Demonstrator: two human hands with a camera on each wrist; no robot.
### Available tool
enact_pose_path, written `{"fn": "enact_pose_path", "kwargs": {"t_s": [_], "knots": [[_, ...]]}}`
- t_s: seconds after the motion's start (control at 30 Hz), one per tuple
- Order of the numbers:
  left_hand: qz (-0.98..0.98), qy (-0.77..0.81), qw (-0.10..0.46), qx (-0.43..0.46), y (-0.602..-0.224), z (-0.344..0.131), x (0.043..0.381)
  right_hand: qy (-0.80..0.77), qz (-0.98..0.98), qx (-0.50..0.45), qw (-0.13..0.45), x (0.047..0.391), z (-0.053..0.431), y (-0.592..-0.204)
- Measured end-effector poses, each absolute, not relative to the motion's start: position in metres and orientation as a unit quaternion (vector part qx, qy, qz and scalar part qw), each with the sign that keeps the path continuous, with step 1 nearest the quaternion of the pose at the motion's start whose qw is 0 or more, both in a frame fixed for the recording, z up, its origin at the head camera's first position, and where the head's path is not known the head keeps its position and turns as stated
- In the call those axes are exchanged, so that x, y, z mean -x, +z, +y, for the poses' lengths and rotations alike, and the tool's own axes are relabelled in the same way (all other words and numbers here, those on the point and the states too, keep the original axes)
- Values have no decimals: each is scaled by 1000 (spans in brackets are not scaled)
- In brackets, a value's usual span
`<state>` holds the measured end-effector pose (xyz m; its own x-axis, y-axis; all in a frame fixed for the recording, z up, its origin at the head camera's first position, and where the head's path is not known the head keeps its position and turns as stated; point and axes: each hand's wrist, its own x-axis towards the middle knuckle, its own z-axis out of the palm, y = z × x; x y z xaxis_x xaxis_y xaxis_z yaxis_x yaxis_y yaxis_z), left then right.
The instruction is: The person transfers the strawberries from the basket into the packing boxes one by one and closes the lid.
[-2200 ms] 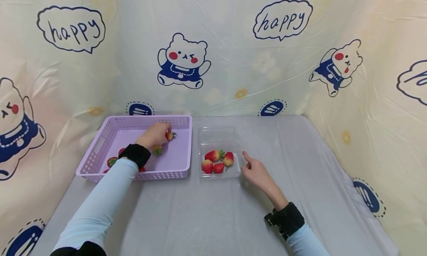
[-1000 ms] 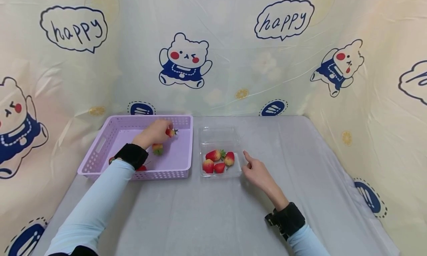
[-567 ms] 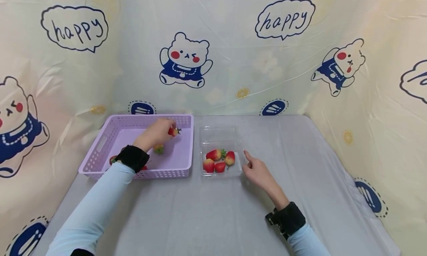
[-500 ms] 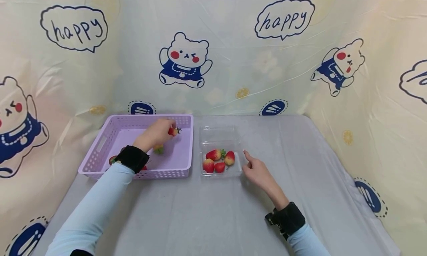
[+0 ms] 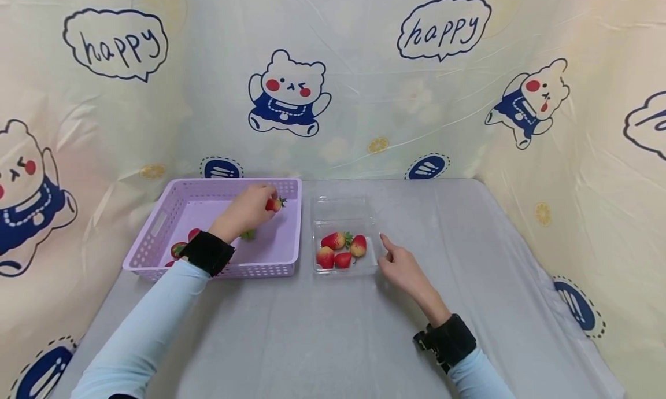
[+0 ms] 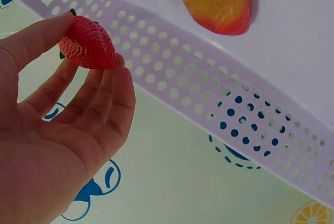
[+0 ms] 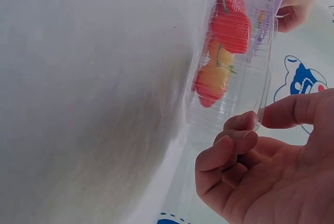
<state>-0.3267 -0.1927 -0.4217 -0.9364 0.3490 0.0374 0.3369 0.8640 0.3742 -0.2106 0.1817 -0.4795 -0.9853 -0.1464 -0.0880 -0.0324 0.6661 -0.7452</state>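
My left hand pinches a red strawberry between thumb and fingertips, over the right part of the lilac basket. The green leaves of this strawberry point right in the head view. Below the hand, another strawberry, yellow-orange with a leafy top, lies on the basket floor. To the right stands an open clear plastic box with several strawberries inside. At its right side, my right hand holds the box's rim between thumb and index finger, its other fingers curled, as the right wrist view shows.
More strawberries lie in the basket's front left part, partly behind the left wrist. Basket and box stand side by side with a narrow gap on a grey cloth. A printed curtain rises behind the table.
My left hand has shifted a little right and away from me, carrying the strawberry with it. The right hand and the clear box have stayed in place.
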Motion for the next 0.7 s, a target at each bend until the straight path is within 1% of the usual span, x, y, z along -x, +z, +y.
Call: {"fn": "enact_pose_path", "kwargs": {"t_s": [0.4, 0.7], "knots": [[968, 189, 8, -166, -418, -190, 320, -407, 909, 54, 70, 211, 182, -478], [967, 194, 6, -165, -410, -182, 307, -403, 911, 54, 75, 210, 182, -479]]}}
